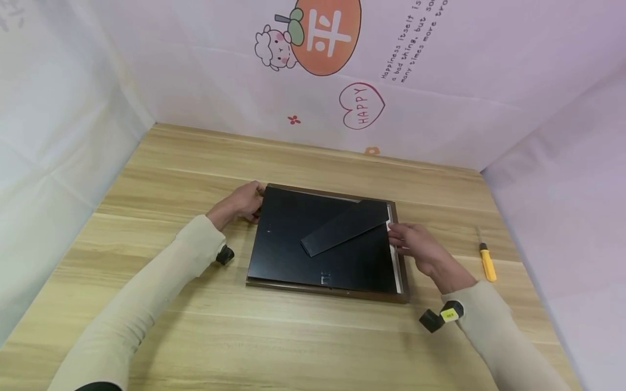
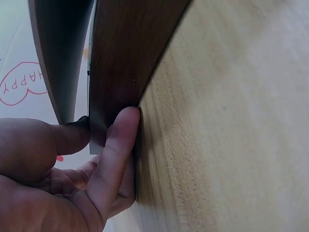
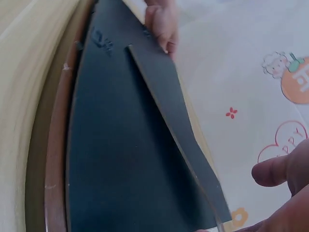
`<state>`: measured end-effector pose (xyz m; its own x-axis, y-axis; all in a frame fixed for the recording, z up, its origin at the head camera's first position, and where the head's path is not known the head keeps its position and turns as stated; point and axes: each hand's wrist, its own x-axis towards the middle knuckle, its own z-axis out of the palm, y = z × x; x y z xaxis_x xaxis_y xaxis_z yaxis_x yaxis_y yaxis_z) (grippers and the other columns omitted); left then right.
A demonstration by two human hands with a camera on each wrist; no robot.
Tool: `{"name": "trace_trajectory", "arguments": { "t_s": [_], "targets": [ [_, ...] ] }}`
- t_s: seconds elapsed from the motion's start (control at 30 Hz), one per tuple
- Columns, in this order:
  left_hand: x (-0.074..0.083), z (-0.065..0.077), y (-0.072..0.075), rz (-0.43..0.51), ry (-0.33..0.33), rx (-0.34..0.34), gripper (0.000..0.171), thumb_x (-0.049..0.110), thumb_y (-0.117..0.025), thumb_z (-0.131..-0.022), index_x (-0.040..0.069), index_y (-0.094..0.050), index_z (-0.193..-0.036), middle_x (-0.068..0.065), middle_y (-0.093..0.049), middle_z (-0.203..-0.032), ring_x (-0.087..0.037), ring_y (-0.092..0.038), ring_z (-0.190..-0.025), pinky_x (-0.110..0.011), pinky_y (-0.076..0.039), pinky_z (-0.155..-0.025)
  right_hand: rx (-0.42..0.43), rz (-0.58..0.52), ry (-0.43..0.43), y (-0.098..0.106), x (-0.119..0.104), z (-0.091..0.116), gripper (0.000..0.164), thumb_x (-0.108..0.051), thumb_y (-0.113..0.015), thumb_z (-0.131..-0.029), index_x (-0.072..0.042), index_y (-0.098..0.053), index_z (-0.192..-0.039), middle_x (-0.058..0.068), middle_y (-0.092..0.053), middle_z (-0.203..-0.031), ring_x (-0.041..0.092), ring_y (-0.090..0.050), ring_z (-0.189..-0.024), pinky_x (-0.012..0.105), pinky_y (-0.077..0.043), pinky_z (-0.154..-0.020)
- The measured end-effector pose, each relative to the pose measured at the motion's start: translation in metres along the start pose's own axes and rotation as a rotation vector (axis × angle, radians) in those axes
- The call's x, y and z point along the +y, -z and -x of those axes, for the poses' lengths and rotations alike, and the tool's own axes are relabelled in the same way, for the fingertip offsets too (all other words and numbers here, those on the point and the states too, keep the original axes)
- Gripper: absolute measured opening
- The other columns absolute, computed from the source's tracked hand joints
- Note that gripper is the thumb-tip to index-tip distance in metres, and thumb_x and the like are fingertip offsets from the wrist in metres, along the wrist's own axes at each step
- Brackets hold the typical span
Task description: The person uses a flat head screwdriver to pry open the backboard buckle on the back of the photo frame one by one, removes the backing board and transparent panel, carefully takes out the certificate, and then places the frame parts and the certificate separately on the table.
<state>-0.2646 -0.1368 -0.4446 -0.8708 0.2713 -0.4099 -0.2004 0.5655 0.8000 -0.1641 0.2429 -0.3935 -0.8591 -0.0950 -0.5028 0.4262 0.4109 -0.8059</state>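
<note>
A brown picture frame (image 1: 402, 279) lies on the wooden table with a black backing board (image 1: 288, 228) over it. The board sits shifted left, baring a pale strip along the frame's right side. A slanted black stand leg (image 1: 344, 228) is attached on top. At the far left corner my left hand (image 1: 248, 201) pinches the frame; in the left wrist view, its thumb (image 2: 72, 137) is at the board's lifted edge and a finger presses the frame's side. My right hand (image 1: 415, 244) reaches the board's right edge with extended fingers, its thumb (image 3: 270, 171) apart from the board.
To the right on the table (image 1: 318, 342) lies a screwdriver (image 1: 486, 263) with a yellow and black handle. Printed white cloth (image 1: 220, 81) hangs behind the table, with more pale cloth at both sides.
</note>
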Motion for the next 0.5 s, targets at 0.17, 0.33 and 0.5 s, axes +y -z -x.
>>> {"name": "trace_trajectory", "arguments": {
  "t_s": [0.17, 0.33, 0.5],
  "targets": [
    [-0.001, 0.0, 0.001, 0.001, 0.003, 0.0, 0.031, 0.004, -0.037, -0.104, -0.001, -0.039, -0.135, -0.022, -0.058, -0.107, -0.022, -0.061, -0.078, -0.03, -0.059, -0.064, 0.0, -0.091, -0.019, 0.006, 0.005, -0.006, 0.059, -0.029, -0.03, -0.107, 0.007, -0.02, -0.153, 0.028, -0.028, -0.156, 0.035, -0.035, -0.142, 0.046, -0.032, -0.116],
    [0.0, -0.001, 0.001, 0.005, 0.006, 0.006, 0.031, 0.005, -0.038, -0.104, -0.002, -0.04, -0.134, -0.023, -0.059, -0.109, -0.023, -0.063, -0.081, -0.03, -0.06, -0.066, -0.002, -0.143, -0.005, 0.01, 0.008, -0.01, 0.056, -0.023, -0.037, -0.106, 0.008, -0.024, -0.151, 0.011, -0.054, -0.124, 0.013, -0.048, -0.115, 0.033, -0.041, -0.104],
    [0.001, 0.0, 0.001, -0.002, 0.016, 0.011, 0.031, 0.006, -0.039, -0.104, -0.001, -0.041, -0.134, -0.022, -0.061, -0.108, -0.022, -0.064, -0.081, -0.03, -0.06, -0.065, -0.034, -0.193, -0.006, 0.014, 0.011, -0.011, 0.046, -0.017, -0.042, -0.105, -0.002, -0.028, -0.147, -0.008, -0.048, -0.093, 0.008, -0.047, -0.093, 0.029, -0.044, -0.089]
  ]
}}
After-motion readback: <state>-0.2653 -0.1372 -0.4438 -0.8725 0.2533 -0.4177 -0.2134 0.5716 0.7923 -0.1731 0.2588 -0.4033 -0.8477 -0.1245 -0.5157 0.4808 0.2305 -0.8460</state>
